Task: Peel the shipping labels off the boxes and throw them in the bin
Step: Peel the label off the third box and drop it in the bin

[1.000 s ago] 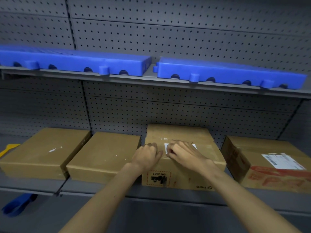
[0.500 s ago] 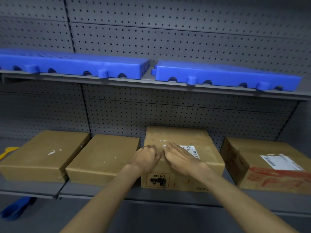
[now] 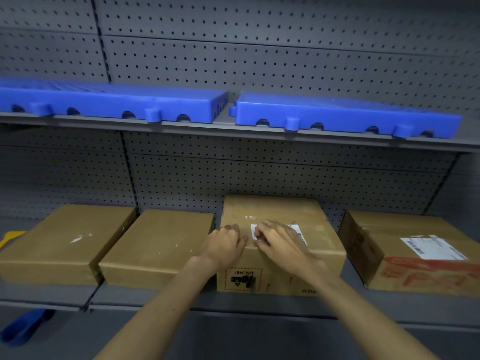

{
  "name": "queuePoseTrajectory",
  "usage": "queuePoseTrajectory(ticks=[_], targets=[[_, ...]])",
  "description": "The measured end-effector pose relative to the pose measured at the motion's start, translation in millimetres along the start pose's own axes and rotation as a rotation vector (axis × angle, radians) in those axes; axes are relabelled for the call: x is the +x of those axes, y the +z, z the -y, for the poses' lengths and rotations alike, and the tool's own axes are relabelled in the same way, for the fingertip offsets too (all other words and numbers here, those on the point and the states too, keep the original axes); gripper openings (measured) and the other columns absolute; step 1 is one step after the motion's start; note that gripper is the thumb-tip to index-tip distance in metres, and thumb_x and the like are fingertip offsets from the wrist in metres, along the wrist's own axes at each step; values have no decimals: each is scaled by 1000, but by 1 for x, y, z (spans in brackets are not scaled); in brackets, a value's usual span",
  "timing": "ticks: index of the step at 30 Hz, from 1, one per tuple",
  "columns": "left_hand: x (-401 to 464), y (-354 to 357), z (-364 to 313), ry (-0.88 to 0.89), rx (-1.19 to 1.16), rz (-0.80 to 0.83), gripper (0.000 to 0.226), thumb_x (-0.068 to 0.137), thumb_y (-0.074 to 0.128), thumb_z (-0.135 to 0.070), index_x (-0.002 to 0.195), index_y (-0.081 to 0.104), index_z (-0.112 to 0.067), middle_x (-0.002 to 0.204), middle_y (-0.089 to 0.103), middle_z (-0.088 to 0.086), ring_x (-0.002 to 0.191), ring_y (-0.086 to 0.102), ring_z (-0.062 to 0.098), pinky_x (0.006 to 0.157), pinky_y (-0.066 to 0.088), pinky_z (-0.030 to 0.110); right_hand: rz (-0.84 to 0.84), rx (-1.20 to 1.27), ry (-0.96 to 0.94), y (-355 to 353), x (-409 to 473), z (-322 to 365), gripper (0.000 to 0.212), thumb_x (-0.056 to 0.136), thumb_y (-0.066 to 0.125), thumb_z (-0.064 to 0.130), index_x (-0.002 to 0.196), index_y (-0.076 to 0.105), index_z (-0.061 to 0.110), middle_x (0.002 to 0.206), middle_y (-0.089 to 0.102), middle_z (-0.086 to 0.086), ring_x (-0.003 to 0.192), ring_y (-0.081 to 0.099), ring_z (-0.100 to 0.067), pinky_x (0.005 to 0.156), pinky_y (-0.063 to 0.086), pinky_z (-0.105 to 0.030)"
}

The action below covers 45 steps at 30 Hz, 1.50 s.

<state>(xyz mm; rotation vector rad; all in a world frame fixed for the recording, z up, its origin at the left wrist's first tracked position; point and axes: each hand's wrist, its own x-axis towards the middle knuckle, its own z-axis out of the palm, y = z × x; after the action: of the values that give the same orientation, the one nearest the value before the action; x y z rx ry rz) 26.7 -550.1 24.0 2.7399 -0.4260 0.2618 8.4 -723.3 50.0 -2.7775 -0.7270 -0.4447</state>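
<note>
A brown cardboard box (image 3: 311,211) with an upside-down "UN 3481" mark on its front stands mid-shelf. On its top is a white shipping label (image 3: 253,228), mostly covered by my right hand (image 3: 280,242). That hand's fingertips are curled on the label's left edge. My left hand (image 3: 224,245) lies curled as a loose fist on the box's top front-left corner, touching it. To the right, a second box (image 3: 368,242) with red print carries another white label (image 3: 432,248). No bin is in view.
Two flat brown boxes (image 3: 65,237) (image 3: 161,242) without labels lie to the left on the grey shelf (image 3: 233,305). Blue plastic pallets (image 3: 111,105) (image 3: 345,113) sit on the shelf above. A yellow object (image 3: 10,236) shows at the left edge and a blue object (image 3: 23,326) below it.
My right hand flattened over the label half a second ago; now its fingers are curled back at the label's left edge. My left hand stayed on the box corner.
</note>
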Motion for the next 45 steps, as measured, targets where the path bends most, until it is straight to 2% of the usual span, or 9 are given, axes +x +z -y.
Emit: queuePoseTrajectory(ticks=[11,14,21,25,28,35,38,42,45], targets=[[-1,0,1,-11,-13,13,32,100,39,-44,96,53,-15,93,63,4,84,63,25,76,52,39,-121,-181,152,7,-1,-10,14,88,54,5,81,63,12,82,64,-3,67,57,-21,61,47,-32],[0,1,2,3,-11,6,32,100,39,-43,97,53,-15,93,63,4,83,62,24,71,49,36,-110,-220,80,8,-4,-4,12,85,59,4,78,65,11,77,65,-5,63,58,-22,59,46,-31],[1,3,2,17,-1,-13,30,100,39,-43,95,54,-17,89,62,1,78,62,20,70,52,35,-120,-173,9,14,-2,-3,25,94,52,28,86,69,11,90,64,-3,72,63,-22,71,51,-36],[2,3,3,-7,2,5,32,99,40,-45,95,54,-16,89,64,2,80,64,22,73,54,38,-90,-145,84,9,-2,-8,16,95,49,13,91,63,10,91,64,-3,70,61,-21,70,51,-34],[3,2,3,-29,-2,33,36,99,40,-46,98,55,-14,92,66,4,83,64,25,75,54,40,-142,-128,278,-4,-3,-33,18,97,45,12,89,62,12,87,62,0,65,56,-18,56,40,-27],[4,2,1,-10,63,24,43,100,36,-51,97,57,-13,94,67,6,88,64,28,76,50,37,-101,-156,228,-10,-8,-28,15,98,45,14,93,57,8,96,61,-5,65,58,-21,56,45,-32],[3,2,0,-5,68,34,44,100,35,-51,98,57,-13,95,66,5,90,63,27,77,50,36,-205,-166,355,-27,-11,-47,18,100,42,20,93,54,8,102,57,-7,70,61,-29,55,40,-33],[3,3,2,-4,64,41,44,100,35,-51,95,58,-14,95,66,5,90,62,28,81,50,39,-111,-185,291,-21,-15,-32,16,101,41,19,96,52,8,103,56,-7,66,53,-25,56,33,-32],[3,1,1,0,55,63,42,100,36,-50,92,58,-16,94,64,3,88,61,26,84,49,39,-217,-141,356,-32,-17,-54,13,100,43,18,93,50,9,102,56,-9,71,59,-30,59,46,-39]])
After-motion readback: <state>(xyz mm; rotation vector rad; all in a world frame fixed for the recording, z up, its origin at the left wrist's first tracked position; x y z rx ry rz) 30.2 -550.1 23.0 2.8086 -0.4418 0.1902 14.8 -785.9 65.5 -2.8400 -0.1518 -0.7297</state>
